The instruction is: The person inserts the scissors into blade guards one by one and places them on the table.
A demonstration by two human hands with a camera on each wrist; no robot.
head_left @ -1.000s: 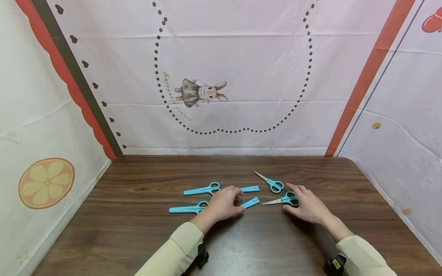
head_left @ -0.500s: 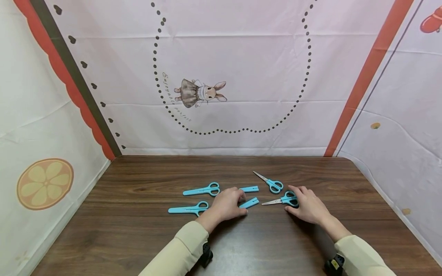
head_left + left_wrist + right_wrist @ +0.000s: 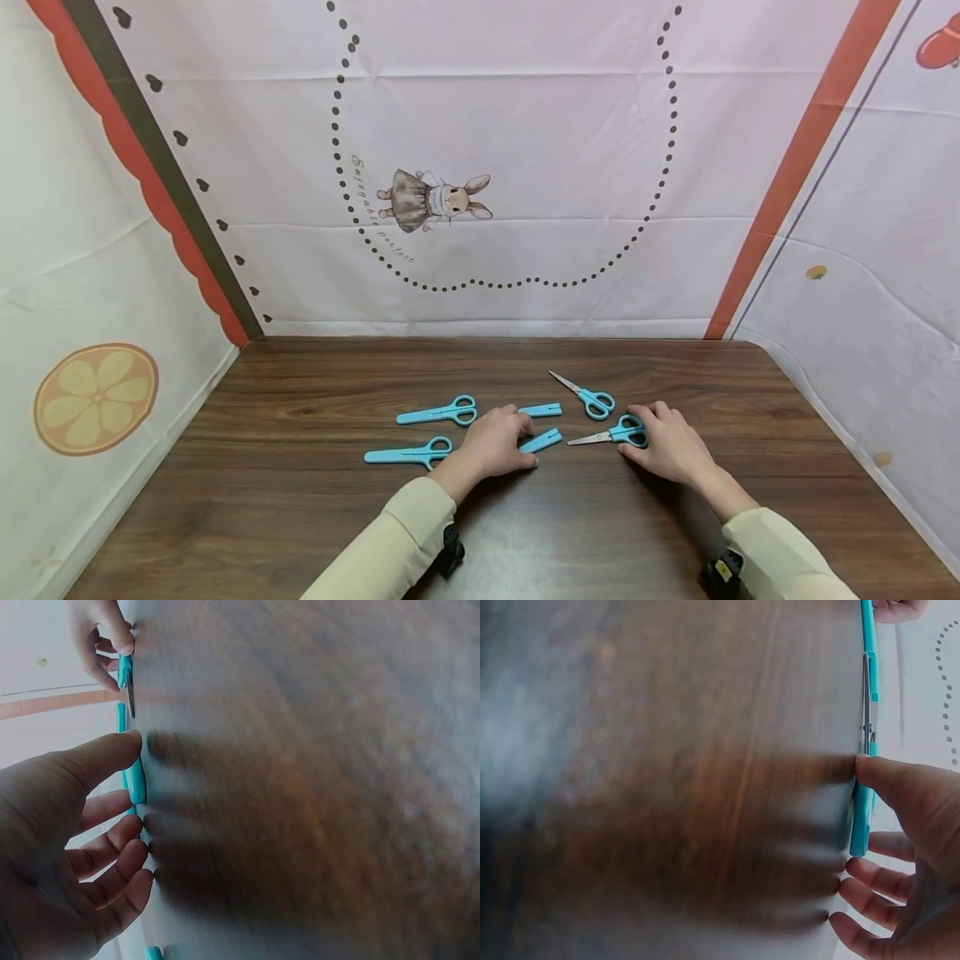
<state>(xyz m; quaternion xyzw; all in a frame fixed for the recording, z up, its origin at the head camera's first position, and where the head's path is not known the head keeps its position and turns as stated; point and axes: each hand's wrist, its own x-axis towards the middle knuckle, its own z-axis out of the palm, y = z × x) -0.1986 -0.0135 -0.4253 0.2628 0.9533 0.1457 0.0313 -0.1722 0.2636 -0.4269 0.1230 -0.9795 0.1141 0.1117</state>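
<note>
My left hand [image 3: 491, 443] is arched over the lower blue scissor sheath [image 3: 543, 440], its fingertips down at the tabletop and its thumb just short of the sheath's near side. A second sheath [image 3: 543, 410] lies behind it, partly covered by the fingers. On the right, my right hand [image 3: 671, 442] spreads its thumb and fingers around the handle of bare-bladed blue scissors [image 3: 626, 432]; in the right wrist view the thumb [image 3: 881, 772] overlaps that handle, and whether it touches cannot be told. Another bare pair of scissors [image 3: 597, 405] lies just behind, blades pointing up-left.
Two blue sheathed scissors lie left of my left hand, an upper pair [image 3: 438, 412] and a lower pair [image 3: 405, 456] partly behind the wrist. Beneath everything is a brown wooden table [image 3: 300, 517]. Printed cloth [image 3: 525, 167] hangs behind and at both sides.
Over the first half second my left hand shifts slightly right and nearer. Since then both hands stay nearly still. Scissors and sheaths keep their places.
</note>
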